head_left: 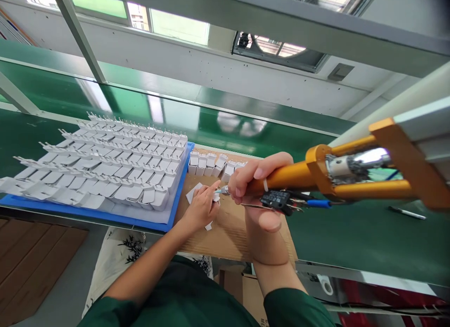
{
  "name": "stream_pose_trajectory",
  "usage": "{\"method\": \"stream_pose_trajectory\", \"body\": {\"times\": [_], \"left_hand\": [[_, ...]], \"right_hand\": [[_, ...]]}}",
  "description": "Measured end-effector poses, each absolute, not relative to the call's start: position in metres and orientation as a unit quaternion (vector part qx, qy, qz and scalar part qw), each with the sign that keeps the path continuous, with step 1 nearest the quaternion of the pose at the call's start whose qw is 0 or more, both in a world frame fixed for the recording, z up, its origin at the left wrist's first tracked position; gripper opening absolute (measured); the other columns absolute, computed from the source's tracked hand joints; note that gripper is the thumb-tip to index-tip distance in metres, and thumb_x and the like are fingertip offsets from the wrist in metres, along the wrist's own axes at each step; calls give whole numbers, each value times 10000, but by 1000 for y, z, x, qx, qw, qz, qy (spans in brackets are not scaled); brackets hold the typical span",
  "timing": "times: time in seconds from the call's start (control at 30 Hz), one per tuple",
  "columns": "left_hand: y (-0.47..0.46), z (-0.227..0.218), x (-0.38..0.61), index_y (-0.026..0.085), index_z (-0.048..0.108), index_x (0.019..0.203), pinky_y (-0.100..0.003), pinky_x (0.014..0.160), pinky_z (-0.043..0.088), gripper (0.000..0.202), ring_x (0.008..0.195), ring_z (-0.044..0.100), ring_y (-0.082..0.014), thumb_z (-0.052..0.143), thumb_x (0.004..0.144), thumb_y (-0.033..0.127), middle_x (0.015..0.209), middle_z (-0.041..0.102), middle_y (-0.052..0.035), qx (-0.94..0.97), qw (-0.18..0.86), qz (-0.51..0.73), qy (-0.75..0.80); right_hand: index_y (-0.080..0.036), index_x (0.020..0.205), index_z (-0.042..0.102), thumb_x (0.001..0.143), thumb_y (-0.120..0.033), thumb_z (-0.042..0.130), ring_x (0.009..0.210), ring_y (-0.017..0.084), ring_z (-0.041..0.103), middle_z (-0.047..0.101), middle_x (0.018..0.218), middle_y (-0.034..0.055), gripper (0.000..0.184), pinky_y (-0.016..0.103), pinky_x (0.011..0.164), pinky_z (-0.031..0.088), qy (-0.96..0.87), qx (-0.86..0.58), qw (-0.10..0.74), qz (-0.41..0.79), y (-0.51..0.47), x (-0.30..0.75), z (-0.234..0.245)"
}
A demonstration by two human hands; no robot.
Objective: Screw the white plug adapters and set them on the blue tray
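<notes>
My right hand is wrapped round an orange metal hand tool with a black microswitch and lever on its underside. The tool's narrow tip points left and ends at the fingers of my left hand. Those fingers are closed over a small white plastic piece, mostly hidden under them, on the brown cardboard. White plastic plug housings stand in a row at the cardboard's back edge. Left of my hands, many more pronged white housings fill a blue tray in rows.
The tool hangs from a grey arm at the right. A pen lies on the green bench. White scraps rest on the cardboard. A grey frame bar stands behind the tray.
</notes>
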State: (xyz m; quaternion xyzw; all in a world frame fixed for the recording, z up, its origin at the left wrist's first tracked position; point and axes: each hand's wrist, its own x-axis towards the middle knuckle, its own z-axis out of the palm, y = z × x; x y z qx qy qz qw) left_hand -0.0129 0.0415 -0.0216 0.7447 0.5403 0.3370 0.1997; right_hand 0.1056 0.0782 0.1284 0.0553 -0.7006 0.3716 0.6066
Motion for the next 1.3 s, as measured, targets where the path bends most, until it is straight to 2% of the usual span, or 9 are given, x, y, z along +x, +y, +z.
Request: {"method": "stream_pose_trajectory", "body": {"times": [0.1, 0.23, 0.37, 0.53, 0.7, 0.8, 0.97, 1.13, 1.3], "left_hand": [[31, -14, -22, 157, 646, 1187, -484, 1027, 435, 306, 1150, 544, -311, 478, 940, 228, 1191, 678, -141, 761, 193, 324, 528], [24, -11, -32, 184, 676, 1174, -438, 1021, 453, 317, 1108, 571, -280, 416, 1019, 277, 1057, 710, -107, 768, 196, 322, 518], [23, -13, -38, 203, 691, 1171, -407, 994, 504, 263, 1076, 612, -268, 509, 1000, 289, 996, 724, -85, 763, 209, 351, 501], [25, -6, -44, 226, 712, 1118, -388, 961, 543, 211, 1061, 650, -267, 600, 954, 295, 1053, 737, -84, 758, 236, 347, 500], [31, 2, -44, 200, 695, 1149, -419, 966, 541, 266, 1087, 660, -296, 656, 891, 253, 1157, 707, -114, 760, 244, 316, 512], [34, 1, -42, 202, 689, 1161, -411, 968, 530, 297, 1087, 657, -287, 678, 869, 254, 1171, 695, -110, 746, 281, 328, 507], [38, -9, -42, 191, 692, 1100, -389, 936, 528, 283, 1007, 662, -257, 691, 851, 325, 1083, 718, -80, 691, 380, 370, 491], [40, -18, -37, 184, 686, 1120, -398, 1011, 502, 310, 1072, 660, -265, 576, 904, 376, 1054, 742, -67, 621, 485, 395, 473], [36, -25, -23, 197, 674, 1057, -402, 1020, 485, 282, 1046, 645, -254, 507, 905, 365, 1005, 729, -45, 570, 483, 430, 507]], "right_hand": [[-338, 974, 494, 776, -636, 726, 325, 58, 388, 517, 600, -123, 427, 196, 303, 395, -700, 26, 612, 366, 74, 104, 132], [-326, 989, 505, 804, -591, 721, 322, 67, 388, 499, 600, -111, 389, 208, 285, 349, -694, 49, 620, 364, 74, 102, 131], [-349, 1016, 504, 791, -603, 730, 318, 87, 395, 517, 604, -108, 408, 238, 274, 333, -689, 37, 622, 371, 76, 103, 126], [-374, 1041, 486, 796, -617, 699, 305, 111, 383, 523, 600, -114, 406, 269, 246, 327, -695, 22, 616, 370, 76, 105, 124], [-365, 1061, 510, 805, -573, 706, 301, 106, 398, 525, 601, -108, 384, 261, 242, 328, -697, 45, 614, 368, 76, 104, 126], [-363, 1071, 512, 786, -573, 715, 291, 104, 385, 548, 607, -103, 408, 267, 234, 317, -691, 49, 618, 372, 78, 104, 125], [-345, 988, 502, 717, -668, 719, 283, 119, 384, 529, 562, -98, 474, 295, 235, 331, -688, -1, 623, 372, 80, 105, 120], [-354, 1007, 468, 528, -797, 792, 302, 109, 405, 465, 563, -116, 729, 277, 247, 367, -684, -45, 635, 358, 86, 112, 106], [-351, 1071, 448, 658, -733, 760, 346, 90, 442, 459, 643, -102, 643, 251, 287, 417, -676, -24, 633, 376, 88, 115, 99]]}}
